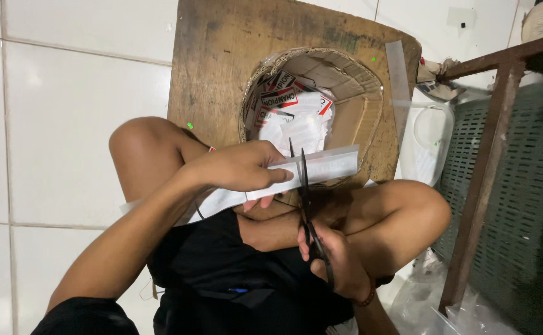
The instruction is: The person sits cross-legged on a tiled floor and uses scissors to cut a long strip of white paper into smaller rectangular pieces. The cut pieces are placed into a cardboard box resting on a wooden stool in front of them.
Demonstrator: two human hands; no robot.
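I keep the left hand (240, 167) holding the white paper strip (321, 169) tight and flat, while the right hand (336, 260), gripping the black scissors (305, 192), cuts straight above the cardboard box (358, 105).

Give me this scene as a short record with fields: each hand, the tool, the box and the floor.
left hand: holds a white strip out flat
right hand: grips black scissors
scissors: blades upright, across the strip
box: cardboard, open, cut labels inside
board: worn wood, under the box
floor: white tiles
frame: rusty metal, at right
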